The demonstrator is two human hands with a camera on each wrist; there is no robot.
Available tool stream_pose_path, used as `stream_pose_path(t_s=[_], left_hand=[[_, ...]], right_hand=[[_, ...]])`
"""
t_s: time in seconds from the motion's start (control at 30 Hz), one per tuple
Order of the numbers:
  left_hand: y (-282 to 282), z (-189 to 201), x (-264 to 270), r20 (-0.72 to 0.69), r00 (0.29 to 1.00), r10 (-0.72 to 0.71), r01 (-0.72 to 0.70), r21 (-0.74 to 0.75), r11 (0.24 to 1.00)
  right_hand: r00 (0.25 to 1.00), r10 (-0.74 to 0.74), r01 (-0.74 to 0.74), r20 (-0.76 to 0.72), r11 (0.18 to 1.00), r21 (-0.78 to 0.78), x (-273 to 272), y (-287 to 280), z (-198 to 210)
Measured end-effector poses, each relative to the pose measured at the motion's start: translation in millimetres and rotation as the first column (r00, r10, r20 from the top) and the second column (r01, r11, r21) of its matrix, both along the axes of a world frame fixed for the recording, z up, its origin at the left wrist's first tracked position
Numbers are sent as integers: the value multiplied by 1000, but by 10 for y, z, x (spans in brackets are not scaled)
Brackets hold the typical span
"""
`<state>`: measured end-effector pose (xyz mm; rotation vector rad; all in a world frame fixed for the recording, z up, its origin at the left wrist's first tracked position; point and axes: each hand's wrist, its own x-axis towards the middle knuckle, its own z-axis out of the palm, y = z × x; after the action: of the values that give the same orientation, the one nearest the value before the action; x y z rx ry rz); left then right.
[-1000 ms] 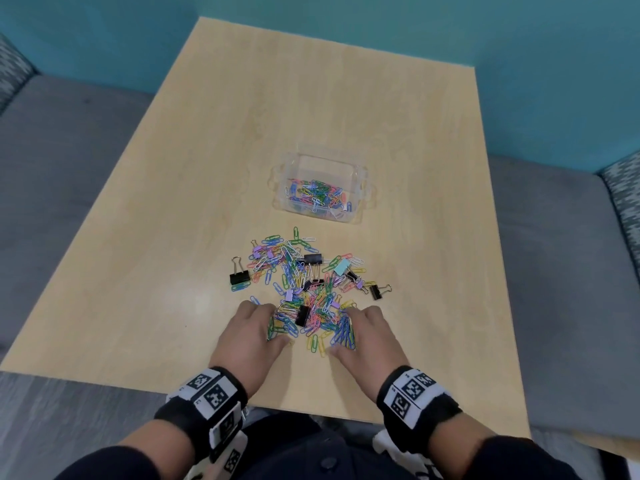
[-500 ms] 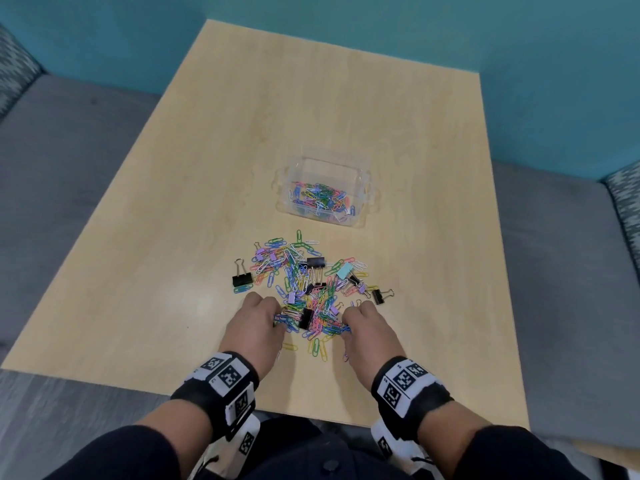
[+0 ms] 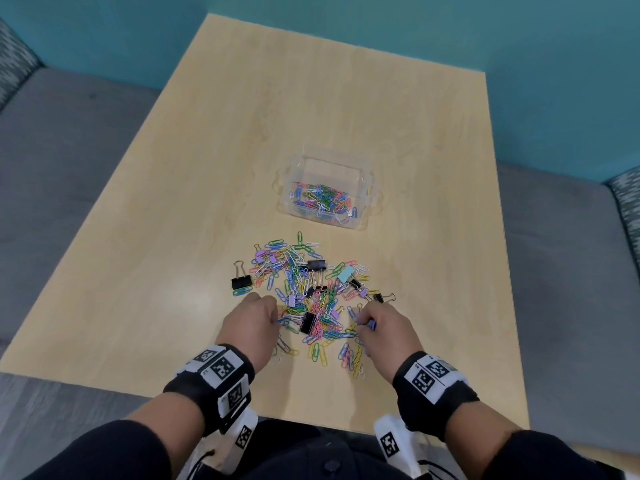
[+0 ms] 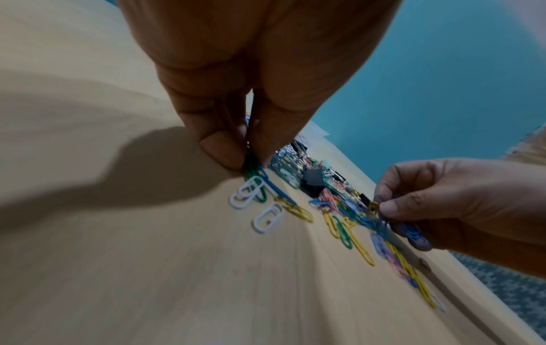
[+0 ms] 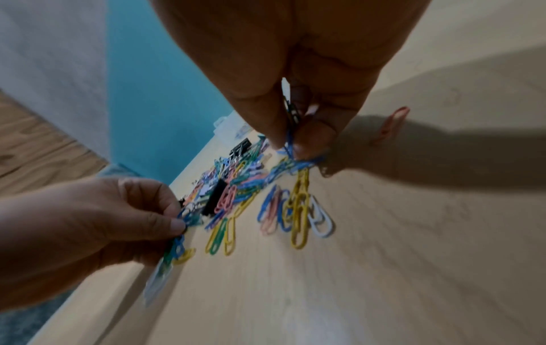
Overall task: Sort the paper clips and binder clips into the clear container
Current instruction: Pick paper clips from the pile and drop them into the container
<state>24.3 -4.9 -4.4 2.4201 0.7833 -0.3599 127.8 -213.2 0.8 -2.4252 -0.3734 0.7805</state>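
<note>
A heap of coloured paper clips (image 3: 304,289) mixed with black binder clips (image 3: 241,282) lies on the wooden table (image 3: 173,237). Behind it stands the clear container (image 3: 327,168), holding several coloured paper clips. My left hand (image 3: 273,320) sits at the heap's near left edge and pinches a few green and blue paper clips (image 4: 254,170) between thumb and fingers. At the near right edge my right hand (image 3: 363,323) pinches a bunch of blue paper clips (image 5: 291,140). Loose paper clips (image 3: 351,358) lie between my wrists.
The table's near edge (image 3: 277,415) runs just behind my wrists. A grey cushioned bench (image 3: 52,150) flanks the table on both sides, and a teal wall (image 3: 519,46) stands behind it.
Both hands have closed from flat scooping at the heap's near edge into pinches on small bunches of paper clips and lifted slightly. Some clips were left strewn near the wrists.
</note>
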Motion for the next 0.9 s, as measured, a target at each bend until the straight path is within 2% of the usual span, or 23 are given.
stream_pose_path(t_s=[0.13,0.3,0.4,0.53,0.6,0.73,0.83,0.9], left_hand=[[141,-3,16,-62,997,37,-40,-52,998],[284,128,39,-103,981,167,-188,-261,947],[385,256,110,-78,967,243,-254,-398,882],[524,483,404,7,958,286,-241,-518,821],[614,577,659,71,953,295,-218,-515,829],[731,695,1323,201,943,267,-176,-380,908],[720,735,1741,255,924,285,-179,-371,911],[730,721,1855,289,916,278,-145,-408,901]], right_hand=[[981,-137,148,-135,986,81,128,-61,67],[926,-201,260,-320,953,153,328,-66,141],[919,-186,265,-349,944,195,470,-8,167],[933,-169,257,-317,930,261,757,245,336],[944,-181,261,-276,921,288,972,430,401],[955,-218,272,-199,912,308,1438,844,439],[962,-231,267,-146,905,332,1668,1158,528],[956,-221,277,-192,898,343,1730,1272,560]])
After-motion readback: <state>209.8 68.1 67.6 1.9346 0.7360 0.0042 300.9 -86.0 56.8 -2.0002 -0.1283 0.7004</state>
